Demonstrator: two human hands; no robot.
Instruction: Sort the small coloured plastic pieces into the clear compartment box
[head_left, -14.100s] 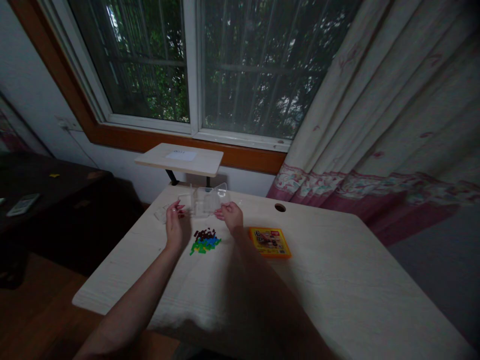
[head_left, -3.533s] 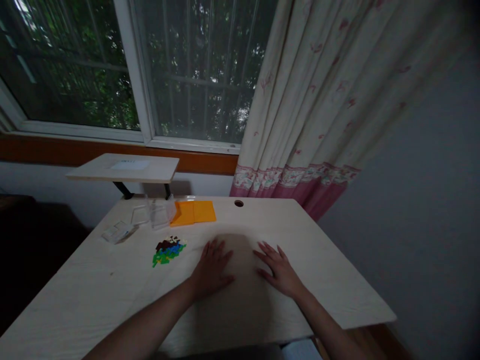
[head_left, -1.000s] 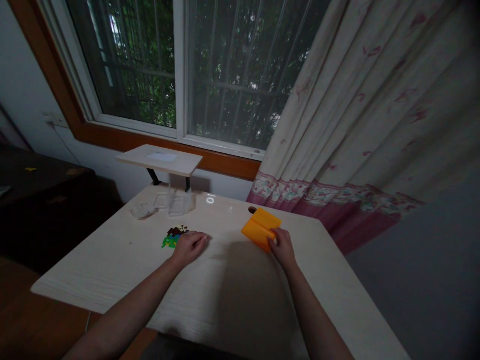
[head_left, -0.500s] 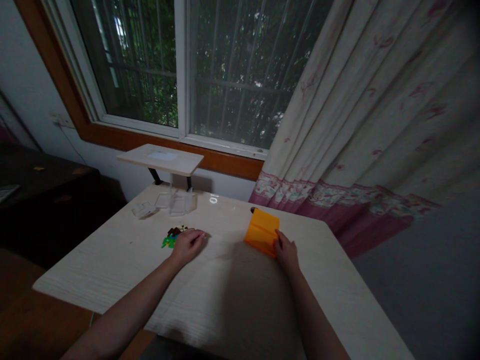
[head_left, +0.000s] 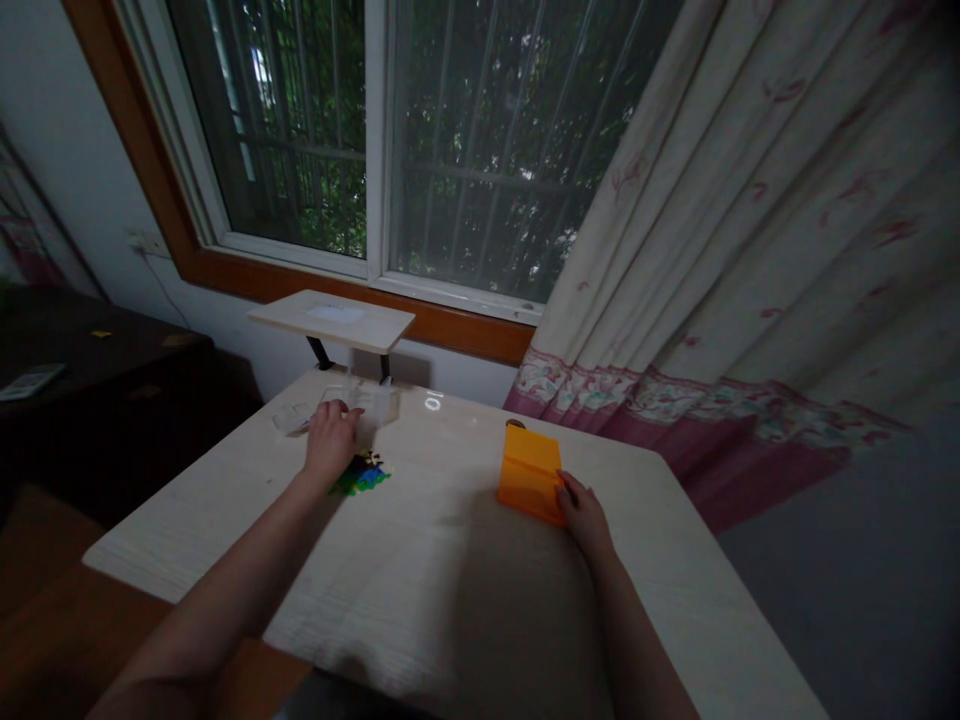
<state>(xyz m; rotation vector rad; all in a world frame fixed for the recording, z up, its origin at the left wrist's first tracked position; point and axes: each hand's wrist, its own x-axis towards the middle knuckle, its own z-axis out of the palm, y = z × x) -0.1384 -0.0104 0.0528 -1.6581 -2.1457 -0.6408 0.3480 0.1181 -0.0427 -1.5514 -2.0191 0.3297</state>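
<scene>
My left hand [head_left: 332, 440] is at the clear plastic boxes [head_left: 375, 403], its fingers curled together in front of them. Anything between those fingertips is too small or hidden to make out. Just below and right of that hand lies a small pile of pieces [head_left: 367, 474] in green, blue, dark brown and cream, partly covered by the wrist. On the right, my right hand [head_left: 585, 515] grips the right edge of an orange sheet [head_left: 529, 475] with a crease across its middle. The sheet rests on the pale table, slightly tilted.
A small raised shelf [head_left: 334, 318] with a white paper on it stands at the table's [head_left: 420, 600] back left. Behind are a barred window and a long patterned curtain [head_left: 675, 300]. A dark desk [head_left: 97, 350] sits to the left.
My left hand has moved left and away from me, from beside the coloured pieces to the clear boxes, uncovering more of the pile. My right hand stays on the orange sheet; the view shifted slightly.
</scene>
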